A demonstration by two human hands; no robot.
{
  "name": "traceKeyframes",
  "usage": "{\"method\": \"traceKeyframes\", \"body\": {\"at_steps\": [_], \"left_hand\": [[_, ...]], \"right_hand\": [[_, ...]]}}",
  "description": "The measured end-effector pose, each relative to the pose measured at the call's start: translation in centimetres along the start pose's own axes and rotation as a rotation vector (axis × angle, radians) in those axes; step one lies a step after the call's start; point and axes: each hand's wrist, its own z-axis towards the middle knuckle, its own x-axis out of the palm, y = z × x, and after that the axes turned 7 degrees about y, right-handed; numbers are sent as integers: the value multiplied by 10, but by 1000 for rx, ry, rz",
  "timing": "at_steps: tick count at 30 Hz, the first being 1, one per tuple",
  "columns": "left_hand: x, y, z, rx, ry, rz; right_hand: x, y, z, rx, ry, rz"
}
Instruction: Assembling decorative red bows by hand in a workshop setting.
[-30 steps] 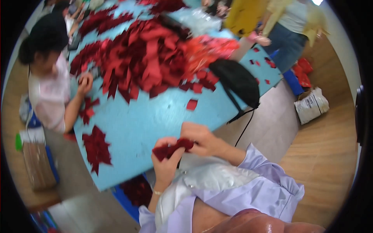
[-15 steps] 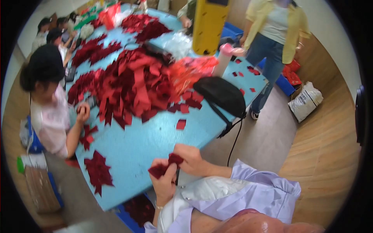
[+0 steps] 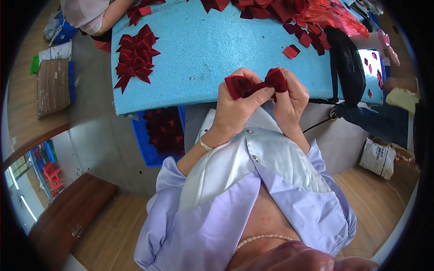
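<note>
Between my two hands is a dark red velvet bow point(image 3: 242, 87), held just over the near edge of the light blue table point(image 3: 199, 63). My left hand point(image 3: 237, 106) pinches its left loop and middle, thumb pressed across the front. Fingers of my right hand point(image 3: 291, 95) close round the right loop. Both hands nearly touch at the middle, and the bow's back is hidden. A heap of finished-looking red bows point(image 3: 135, 58) lies on the table to my left. Loose red velvet pieces point(image 3: 291, 51) lie beyond my right hand.
Under the table's front edge sits a blue bin point(image 3: 149, 144) with dark red bows inside. A black bag point(image 3: 350, 67) rests at the table's right end, near a red plastic bag point(image 3: 337, 18). Another person's arm point(image 3: 115, 16) is at the far left. Cardboard point(image 3: 53, 88) stands at left.
My view has tilted down and turned, so the table's far part has left the picture. The bow has come to face upward with both loops showing, still in both hands.
</note>
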Motion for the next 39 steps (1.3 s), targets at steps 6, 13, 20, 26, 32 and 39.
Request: {"method": "traceKeyframes", "body": {"at_steps": [6,13,20,26,32,39], "left_hand": [[-2,4,-9,-22,34,-91],[-2,-2,-3,-52,10,-135],[-7,0,1,-61,15,-128],[-10,6,1,-77,-35,-152],[-12,10,7,-85,-49,-102],[-9,6,8,-50,-86,76]], "right_hand": [[0,-1,-10,149,-21,238],[-12,5,17,-198,132,-333],[-12,-7,9,19,88,-240],[-19,-17,8,95,186,-87],[-21,-22,7,263,259,87],[-29,-14,21,325,412,273]]}}
